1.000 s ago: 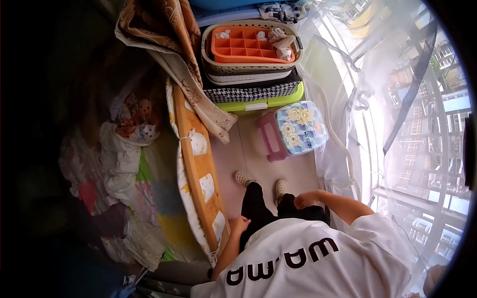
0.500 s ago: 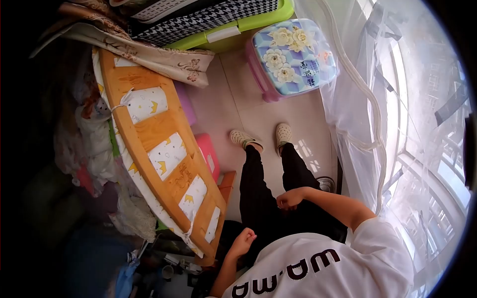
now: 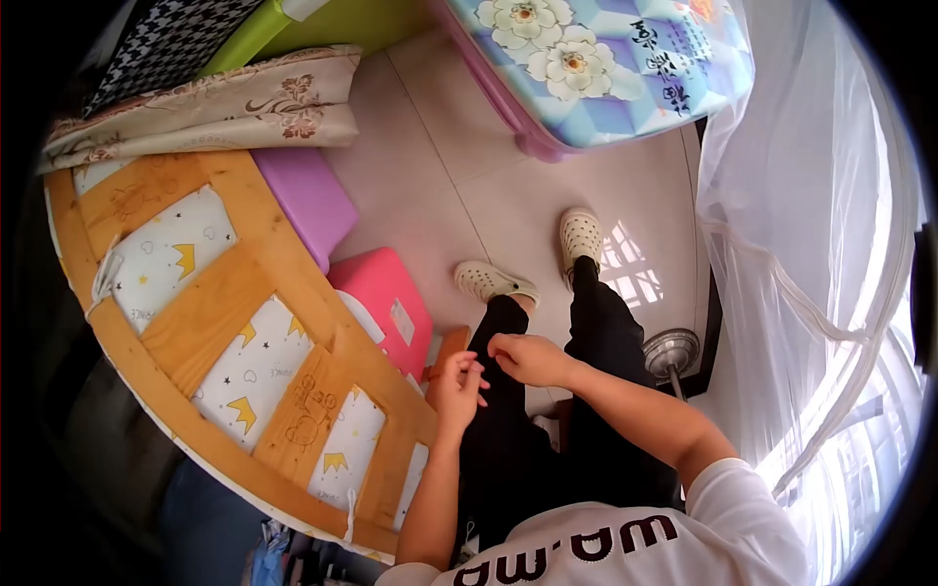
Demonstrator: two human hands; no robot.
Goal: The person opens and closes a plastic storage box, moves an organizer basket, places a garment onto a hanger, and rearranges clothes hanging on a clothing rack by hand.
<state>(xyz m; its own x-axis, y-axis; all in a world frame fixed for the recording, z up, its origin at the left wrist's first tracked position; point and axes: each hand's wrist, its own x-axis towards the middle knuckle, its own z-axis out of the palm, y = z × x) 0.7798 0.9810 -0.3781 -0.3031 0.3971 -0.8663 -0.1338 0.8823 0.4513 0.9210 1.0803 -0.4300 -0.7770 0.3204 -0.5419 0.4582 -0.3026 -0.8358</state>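
Note:
My left hand (image 3: 457, 391) is raised beside the wooden crib rail, its fingers loosely bent and a little apart, with nothing visible in them. Close by on its right is my right hand (image 3: 528, 358), fingers curled in, with no object showing. The two hands are near each other above my black trousers (image 3: 503, 430), and a small gap separates them. Left of my hands runs the wooden crib side (image 3: 210, 293) with white crown-print fabric panels. A pink box (image 3: 386, 303) stands on the floor just beyond my left hand.
A purple box (image 3: 308, 200) stands by the crib. Ahead is a flower-patterned stool or case (image 3: 606, 68). A round metal stand base (image 3: 671, 354) rests near my right leg. White netting (image 3: 772, 205) hangs on the right. A patterned cloth (image 3: 244, 103) lies over the crib's far end.
Both hands have risen and come together. My view has tilted and moved forward, so the crib and flowered case look larger. My right foot has stepped ahead.

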